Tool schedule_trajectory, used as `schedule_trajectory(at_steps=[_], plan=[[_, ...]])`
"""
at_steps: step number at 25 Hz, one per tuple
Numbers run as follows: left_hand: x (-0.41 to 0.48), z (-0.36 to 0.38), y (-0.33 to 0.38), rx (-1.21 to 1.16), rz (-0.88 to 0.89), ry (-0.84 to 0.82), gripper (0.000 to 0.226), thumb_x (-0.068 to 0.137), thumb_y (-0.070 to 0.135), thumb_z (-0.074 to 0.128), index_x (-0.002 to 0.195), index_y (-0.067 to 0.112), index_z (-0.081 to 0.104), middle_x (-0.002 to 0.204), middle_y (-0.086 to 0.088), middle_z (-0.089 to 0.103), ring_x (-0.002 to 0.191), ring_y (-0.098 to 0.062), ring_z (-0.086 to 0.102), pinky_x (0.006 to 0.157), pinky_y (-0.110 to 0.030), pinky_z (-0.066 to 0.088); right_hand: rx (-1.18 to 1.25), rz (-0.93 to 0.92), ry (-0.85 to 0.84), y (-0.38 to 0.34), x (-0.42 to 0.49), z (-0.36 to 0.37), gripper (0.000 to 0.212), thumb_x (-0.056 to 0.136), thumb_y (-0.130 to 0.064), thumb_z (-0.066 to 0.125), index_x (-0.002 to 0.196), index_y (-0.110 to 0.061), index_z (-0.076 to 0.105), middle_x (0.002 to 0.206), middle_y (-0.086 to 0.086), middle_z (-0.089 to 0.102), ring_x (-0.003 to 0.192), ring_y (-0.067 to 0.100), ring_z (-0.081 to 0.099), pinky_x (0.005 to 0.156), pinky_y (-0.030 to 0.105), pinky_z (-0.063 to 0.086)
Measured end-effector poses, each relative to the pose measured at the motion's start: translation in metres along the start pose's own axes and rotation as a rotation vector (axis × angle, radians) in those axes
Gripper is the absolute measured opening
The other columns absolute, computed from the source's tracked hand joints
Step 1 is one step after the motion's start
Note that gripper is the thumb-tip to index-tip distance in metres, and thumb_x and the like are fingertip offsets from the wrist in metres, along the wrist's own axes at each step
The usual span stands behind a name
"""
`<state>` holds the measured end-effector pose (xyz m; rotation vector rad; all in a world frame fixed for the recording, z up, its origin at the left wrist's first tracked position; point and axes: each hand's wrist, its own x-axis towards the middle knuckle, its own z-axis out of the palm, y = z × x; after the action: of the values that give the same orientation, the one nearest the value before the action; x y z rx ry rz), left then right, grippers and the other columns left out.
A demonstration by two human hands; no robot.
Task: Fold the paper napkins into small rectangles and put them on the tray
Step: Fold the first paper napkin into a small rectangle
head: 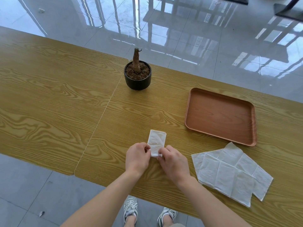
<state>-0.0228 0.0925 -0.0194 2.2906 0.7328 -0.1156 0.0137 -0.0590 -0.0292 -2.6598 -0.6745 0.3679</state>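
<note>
Napkin under work: one folded napkin point(156, 142), a narrow white rectangle, lies flat on the wooden table point(57, 99) near its front edge, long axis running away from me. I have both hands at its near end. My left hand point(136, 158) comes in palm-down from the lower left, forearm angled across the table edge, fingers curled, with thumb and fingertips pinching the near left corner of the paper. My right hand point(173, 163) mirrors it from the lower right, knuckles up, fingers bent inward and closed on the near right corner, where the paper bunches slightly. The two hands sit close together, nearly touching. The far end of the napkin rests free on the table.

Spare napkins point(229, 172), unfolded and creased into squares, lie overlapping just right of my right hand. The brown tray point(220, 97) sits beyond them, one napkin corner reaching close to its near rim; I see nothing on it. A black plant pot point(137, 80) holding a bare stem stands further back, well apart from the hands.
</note>
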Motion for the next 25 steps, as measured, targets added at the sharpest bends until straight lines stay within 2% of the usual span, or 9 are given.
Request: schedule_trajectory(at_steps=[4,8,13,15,17,21,25], plan=[[0.018,0.002,0.005,0.027,0.064,0.003,0.025,0.086,0.025,0.071,0.110,0.017,0.074,0.102,-0.001,0.072,0.098,-0.019,0.064,0.089,-0.032,0.049,0.006,0.018,0.007,0.006,0.018,-0.007,0.012,0.093,-0.033,0.062,0.099,-0.022,0.063,0.091,-0.007,0.058,0.086,0.018,0.058,0.059,0.033,0.045],[0.028,0.001,0.004,0.093,0.142,-0.011,0.025,0.085,0.023,0.074,0.110,0.016,0.073,0.096,-0.002,0.067,0.095,-0.021,0.061,0.085,-0.033,0.047,-0.002,0.043,-0.016,0.007,0.034,-0.012,0.014,0.096,-0.035,0.059,0.100,-0.022,0.063,0.096,-0.006,0.058,0.092,0.019,0.056,0.064,0.034,0.047],[0.035,-0.004,0.005,0.295,0.307,-0.027,0.011,0.091,0.018,0.063,0.094,0.012,0.072,0.090,-0.003,0.062,0.088,-0.025,0.056,0.073,-0.037,0.048,0.003,0.054,-0.028,0.006,0.048,-0.014,0.018,0.097,-0.037,0.056,0.101,-0.021,0.062,0.098,-0.004,0.058,0.094,0.020,0.056,0.067,0.035,0.048],[0.036,-0.006,0.006,0.383,0.397,0.011,0.005,0.087,0.011,0.068,0.082,0.009,0.070,0.085,-0.006,0.061,0.079,-0.026,0.055,0.063,-0.039,0.048,0.002,0.049,-0.033,0.006,0.052,-0.014,0.017,0.097,-0.036,0.056,0.101,-0.021,0.062,0.099,-0.004,0.058,0.094,0.020,0.056,0.067,0.035,0.049],[0.035,-0.006,0.004,0.459,0.502,0.058,0.015,0.077,0.002,0.074,0.068,0.008,0.064,0.082,-0.007,0.063,0.073,-0.028,0.057,0.055,-0.039,0.047,0.008,0.047,-0.034,0.006,0.055,-0.014,0.016,0.097,-0.036,0.056,0.100,-0.022,0.062,0.098,-0.005,0.057,0.094,0.019,0.056,0.067,0.036,0.049],[0.033,-0.002,-0.006,0.474,0.648,0.066,0.011,0.073,0.001,0.076,0.073,0.009,0.068,0.096,-0.009,0.072,0.084,-0.028,0.067,0.061,-0.040,0.054,0.038,0.016,-0.024,0.009,0.054,-0.014,0.016,0.096,-0.037,0.058,0.097,-0.022,0.062,0.096,-0.006,0.058,0.090,0.017,0.055,0.065,0.036,0.050],[0.036,-0.001,-0.006,0.470,0.591,0.016,0.014,0.072,0.006,0.082,0.071,0.010,0.068,0.099,-0.008,0.073,0.086,-0.028,0.068,0.061,-0.038,0.054,0.065,0.027,0.002,0.011,0.054,-0.014,0.015,0.098,-0.033,0.055,0.096,-0.022,0.065,0.093,-0.006,0.059,0.088,0.019,0.057,0.062,0.036,0.049]])
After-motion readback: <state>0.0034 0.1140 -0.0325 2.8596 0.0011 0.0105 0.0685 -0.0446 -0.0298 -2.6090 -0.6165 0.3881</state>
